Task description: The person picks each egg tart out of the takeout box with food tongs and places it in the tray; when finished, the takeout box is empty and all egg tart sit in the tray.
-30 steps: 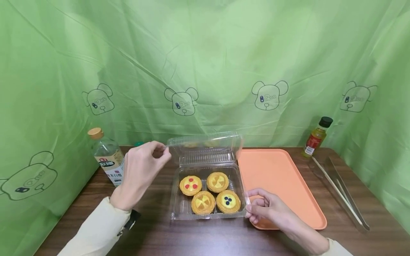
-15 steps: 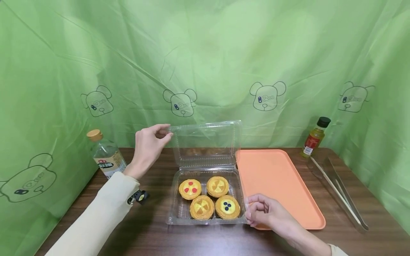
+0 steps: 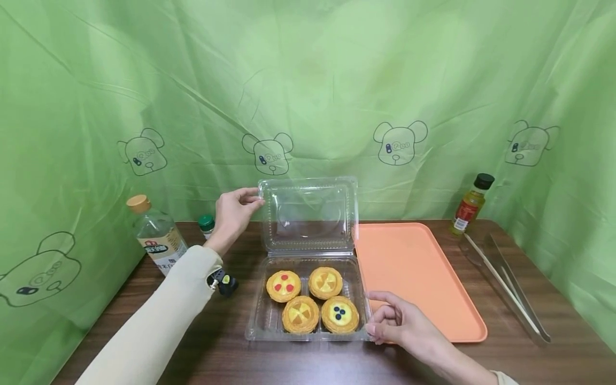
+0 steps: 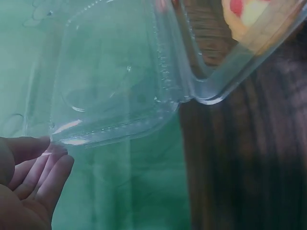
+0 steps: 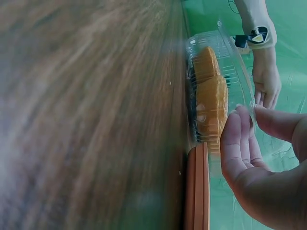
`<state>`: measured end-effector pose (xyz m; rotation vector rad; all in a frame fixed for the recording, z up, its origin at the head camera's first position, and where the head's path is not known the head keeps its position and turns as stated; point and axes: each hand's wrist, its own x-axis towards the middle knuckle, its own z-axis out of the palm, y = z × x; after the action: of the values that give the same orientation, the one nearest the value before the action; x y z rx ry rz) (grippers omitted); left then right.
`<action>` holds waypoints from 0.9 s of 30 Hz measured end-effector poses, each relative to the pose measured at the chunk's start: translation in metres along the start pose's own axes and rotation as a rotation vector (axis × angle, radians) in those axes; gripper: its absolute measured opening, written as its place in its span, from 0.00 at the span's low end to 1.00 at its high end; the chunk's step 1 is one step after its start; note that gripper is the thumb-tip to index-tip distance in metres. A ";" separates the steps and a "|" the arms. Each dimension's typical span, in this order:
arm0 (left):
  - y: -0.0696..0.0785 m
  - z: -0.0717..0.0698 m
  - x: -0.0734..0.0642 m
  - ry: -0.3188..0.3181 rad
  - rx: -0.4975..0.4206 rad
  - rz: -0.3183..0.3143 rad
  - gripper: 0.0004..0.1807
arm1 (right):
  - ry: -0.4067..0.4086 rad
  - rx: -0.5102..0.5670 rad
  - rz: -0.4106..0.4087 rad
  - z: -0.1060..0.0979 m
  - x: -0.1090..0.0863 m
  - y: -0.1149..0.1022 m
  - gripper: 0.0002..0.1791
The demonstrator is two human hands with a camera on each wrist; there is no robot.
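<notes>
A clear plastic clamshell box (image 3: 255,321) stands on the table with its lid (image 3: 313,214) raised nearly upright. Several egg tarts lie in its base, among them one with red dots (image 3: 283,286) and one with dark berries (image 3: 340,315). My left hand (image 3: 236,214) pinches the lid's upper left corner between thumb and fingers, which the left wrist view shows up close at the lid corner (image 4: 60,143). Down at the base's front right corner, my right hand (image 3: 401,323) pinches the rim; in the right wrist view its thumb and fingertips (image 5: 235,122) meet on the clear edge.
An orange tray (image 3: 409,267) lies right beside the box. Metal tongs (image 3: 510,294) and an oil bottle (image 3: 469,206) are at the far right. On the left stand a large bottle with an orange cap (image 3: 159,235) and a green-capped jar (image 3: 206,224). A green curtain (image 3: 317,96) surrounds the table.
The lid has swung up and back from a low slant to nearly upright, my left hand rising with it. My right hand stays at the base's corner. The green-capped jar shows more now.
</notes>
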<state>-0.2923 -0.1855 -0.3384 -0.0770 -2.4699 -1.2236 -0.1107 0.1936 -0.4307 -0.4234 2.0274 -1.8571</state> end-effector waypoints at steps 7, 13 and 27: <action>-0.020 0.012 -0.001 -0.076 -0.111 -0.148 0.17 | -0.032 -0.013 -0.021 0.000 0.000 -0.001 0.37; -0.037 0.016 -0.004 -0.131 -0.227 -0.262 0.21 | -0.096 0.027 -0.047 -0.002 0.001 -0.001 0.31; -0.063 0.026 -0.012 -0.233 -0.516 -0.386 0.25 | -0.070 0.060 0.065 -0.001 0.004 -0.004 0.20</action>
<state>-0.3025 -0.2033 -0.4048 0.1349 -2.3556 -2.1049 -0.1145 0.1928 -0.4270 -0.3955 1.9119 -1.8333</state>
